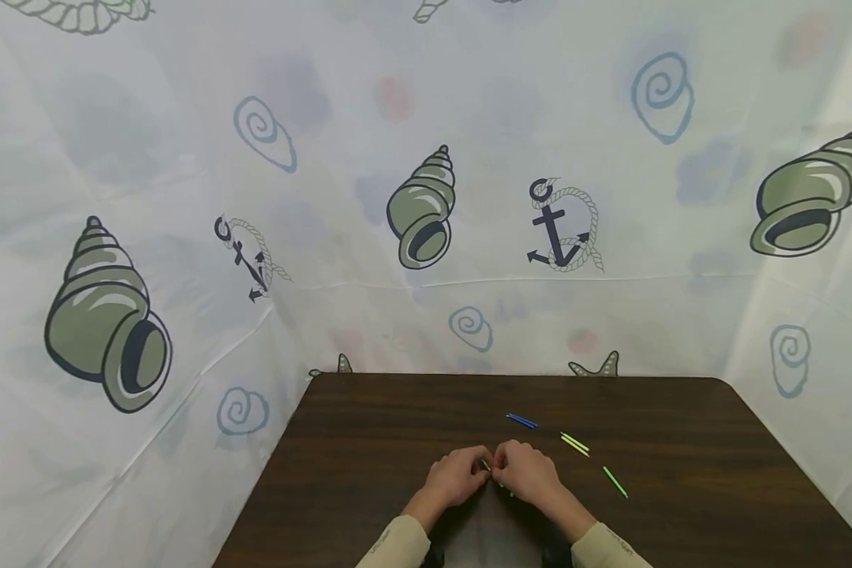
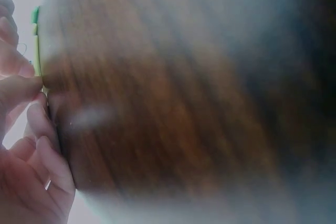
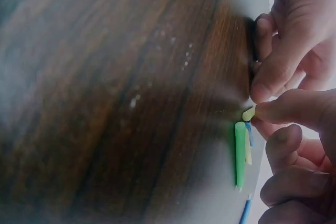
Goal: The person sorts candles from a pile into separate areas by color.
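Observation:
Both hands meet near the front middle of the table in the head view, fingertips close together. My left hand pinches one end of a thin yellow stick. With thumb and finger, my right hand pinches the same stick, whose rounded yellow end pokes out by the fingertips in the right wrist view. Most of it is hidden by the fingers. Right of the hands lies a green stick. Beyond the right hand, two yellow sticks lie side by side, and two blue sticks lie further back.
The dark wood-grain table has its far edge against a pale curtain printed with shells and anchors. Folds of that curtain also stand along the left and right sides.

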Demonstrator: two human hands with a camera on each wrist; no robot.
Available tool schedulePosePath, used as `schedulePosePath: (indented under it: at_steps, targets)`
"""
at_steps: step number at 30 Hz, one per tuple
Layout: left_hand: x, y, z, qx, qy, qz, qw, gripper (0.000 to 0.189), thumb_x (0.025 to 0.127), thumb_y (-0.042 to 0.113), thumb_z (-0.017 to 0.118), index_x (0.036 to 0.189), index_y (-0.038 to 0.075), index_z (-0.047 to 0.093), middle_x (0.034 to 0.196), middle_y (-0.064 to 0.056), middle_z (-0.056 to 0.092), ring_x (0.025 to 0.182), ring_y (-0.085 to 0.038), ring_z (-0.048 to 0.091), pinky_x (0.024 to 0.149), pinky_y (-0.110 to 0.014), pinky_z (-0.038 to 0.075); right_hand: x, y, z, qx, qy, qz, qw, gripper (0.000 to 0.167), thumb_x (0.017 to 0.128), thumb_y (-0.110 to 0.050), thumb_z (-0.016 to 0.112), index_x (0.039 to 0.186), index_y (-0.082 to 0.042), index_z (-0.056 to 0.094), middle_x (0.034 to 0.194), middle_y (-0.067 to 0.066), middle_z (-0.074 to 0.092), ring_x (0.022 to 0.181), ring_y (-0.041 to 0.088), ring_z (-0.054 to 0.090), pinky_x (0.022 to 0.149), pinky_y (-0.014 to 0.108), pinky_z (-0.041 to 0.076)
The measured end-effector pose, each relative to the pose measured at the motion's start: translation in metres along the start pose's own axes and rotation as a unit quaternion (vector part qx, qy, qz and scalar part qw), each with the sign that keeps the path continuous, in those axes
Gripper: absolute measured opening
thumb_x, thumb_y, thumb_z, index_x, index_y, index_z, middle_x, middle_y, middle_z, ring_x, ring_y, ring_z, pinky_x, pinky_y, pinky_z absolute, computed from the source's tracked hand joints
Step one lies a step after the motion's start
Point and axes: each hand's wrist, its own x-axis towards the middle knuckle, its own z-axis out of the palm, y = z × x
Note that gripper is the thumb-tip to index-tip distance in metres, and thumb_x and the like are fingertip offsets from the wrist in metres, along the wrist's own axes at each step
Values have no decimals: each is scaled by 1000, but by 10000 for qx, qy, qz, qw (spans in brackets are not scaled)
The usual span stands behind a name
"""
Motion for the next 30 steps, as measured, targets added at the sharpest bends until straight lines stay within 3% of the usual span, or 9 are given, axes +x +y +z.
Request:
schedulePosePath:
  at_steps: [6, 13, 20, 30]
  targets:
    - [1, -3, 3, -81, -38, 36, 10000, 11, 103, 27, 74, 111, 34, 74, 86, 14, 64, 70, -9, 55, 68, -39, 42, -2, -3, 1, -63, -196, 225, 9995, 18, 92, -19, 78, 77, -22, 69, 70, -6, 63, 60, 16, 57, 55, 37, 43]
    - [1, -3, -1, -158, -70, 4, 9999, 10, 103, 24, 73, 106, 34, 74, 86, 11, 65, 70, -12, 55, 69, -41, 43, 1, -14, 1, -129, -319, 357, 9988, 39, 89, -12, 74, 59, -19, 51, 58, -5, 44, 52, 16, 43, 51, 33, 33]
    - [-1, -3, -3, -265, -26, 38, 9996, 12, 101, 20, 74, 103, 32, 74, 83, 10, 63, 71, -13, 55, 71, -43, 42, 0, -20, 3, -415, -283, 523, 9974, 39, 90, -17, 78, 64, -17, 49, 62, -2, 44, 55, 18, 45, 54, 35, 34]
    - [-1, -2, -3, -230, 23, 27, 9997, 12, 100, 20, 75, 106, 30, 74, 84, 10, 62, 71, -13, 54, 70, -41, 41, -4, -19, 6, -291, -143, 358, 9988, 46, 87, -14, 77, 55, -20, 46, 56, -6, 38, 51, 16, 40, 51, 33, 30]
